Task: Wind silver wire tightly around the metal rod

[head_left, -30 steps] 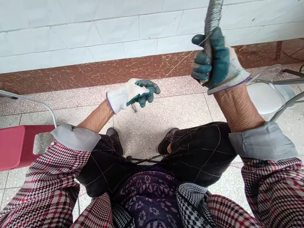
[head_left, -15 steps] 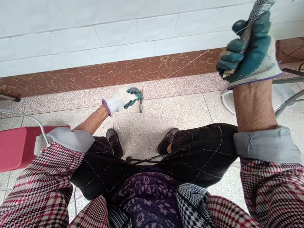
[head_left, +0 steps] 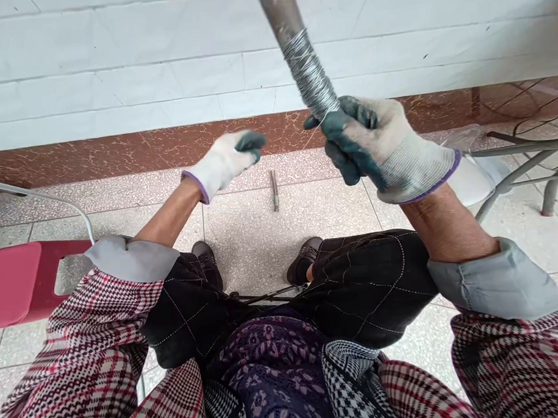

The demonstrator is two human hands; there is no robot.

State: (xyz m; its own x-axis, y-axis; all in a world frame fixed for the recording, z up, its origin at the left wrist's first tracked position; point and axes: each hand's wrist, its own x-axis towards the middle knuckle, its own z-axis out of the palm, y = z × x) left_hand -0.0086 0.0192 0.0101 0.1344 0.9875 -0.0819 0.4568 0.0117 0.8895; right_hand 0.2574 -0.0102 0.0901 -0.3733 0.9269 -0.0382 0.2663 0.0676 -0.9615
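My right hand (head_left: pixel 363 145), in a white glove with dark green coating, is wrapped round the lower part of a wire spool (head_left: pixel 309 74). The spool is a greyish stick wound with thin silvery wire, raised and tilted in front of the white wall. A fine strand runs down from the winding near my fingers. My left hand (head_left: pixel 229 159), in the same kind of glove, is low by the brown skirting, thumb and a finger stretched out and slightly blurred. Just right of it, apart from the fingers, is a short thin metal rod (head_left: pixel 274 191); whether it lies on the floor or hangs is unclear.
A white tiled wall (head_left: pixel 164 60) with a brown skirting band (head_left: pixel 144 149) stands ahead. A red stool or chair seat (head_left: pixel 20 282) is at the left. Grey metal legs (head_left: pixel 524 145) and a pale seat (head_left: pixel 474 171) stand at the right. My shoes are on the speckled floor.
My right hand has swung left and inward with the wire spool. My left hand has risen slightly and moved off the metal rod, which now shows clear of the fingers, a little further right.
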